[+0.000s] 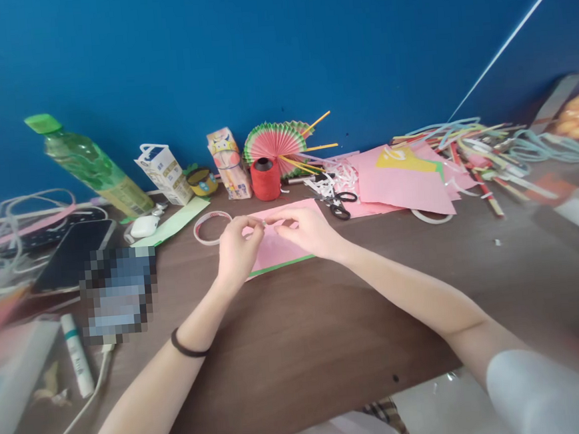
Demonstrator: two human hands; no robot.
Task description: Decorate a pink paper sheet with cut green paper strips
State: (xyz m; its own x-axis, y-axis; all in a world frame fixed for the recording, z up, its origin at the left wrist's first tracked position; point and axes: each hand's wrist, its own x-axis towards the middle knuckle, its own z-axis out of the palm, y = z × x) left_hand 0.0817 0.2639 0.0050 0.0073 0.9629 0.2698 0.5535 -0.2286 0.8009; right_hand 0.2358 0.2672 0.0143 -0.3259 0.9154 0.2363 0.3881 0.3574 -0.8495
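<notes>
A sheet of pink paper point(292, 250) with a green strip along its near edge lies on the table under both hands. Over its left part, my left hand point(239, 248) is closed in a pinch, thumb against fingertips. From the right, my right hand point(313, 232) reaches in with its fingers bent, their tips meeting those of the left. Something tiny and pale shows between the fingertips, too small to name. A roll of tape point(198, 231) lies just left of my left hand. Black-handled scissors point(339, 208) rest beyond my right hand.
Behind stand a green bottle point(95, 165), a carton point(166, 173), a red thread spool point(265, 181) and a folded paper fan point(274, 144). Pink sheets point(402, 185) and a heap of straws point(485, 155) lie right. Phones, cables and a marker point(77, 354) lie left.
</notes>
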